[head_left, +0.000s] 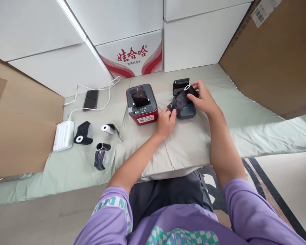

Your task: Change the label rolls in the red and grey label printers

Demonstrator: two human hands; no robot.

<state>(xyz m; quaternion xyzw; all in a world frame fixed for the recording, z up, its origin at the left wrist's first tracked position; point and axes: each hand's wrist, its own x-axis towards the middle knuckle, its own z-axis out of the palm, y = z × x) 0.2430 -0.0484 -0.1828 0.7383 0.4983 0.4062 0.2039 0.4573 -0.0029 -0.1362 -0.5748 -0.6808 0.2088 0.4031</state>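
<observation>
My right hand [202, 97] grips a small black roll [191, 90] with a pale core. From it a dark, shiny strip [180, 102] runs down to the left. The strip's loose end is pinched between the thumb and fingers of my left hand [165, 121]. Below the roll and strip sits a small dark grey device [186, 111], its black lid [181, 85] raised at the back; its inside is mostly covered by my hands and the strip. Just left of my left hand stands a red and dark grey box-shaped machine [143, 104] with a label on its front.
Three more rolls lie at left: a dark roll with a white core [83, 134], a white roll with a black tail [108, 129] and a black roll [103, 146]. Nearby are a white power strip [63, 136], its cable and a black phone [90, 99]. Cartons [135, 54] line the back.
</observation>
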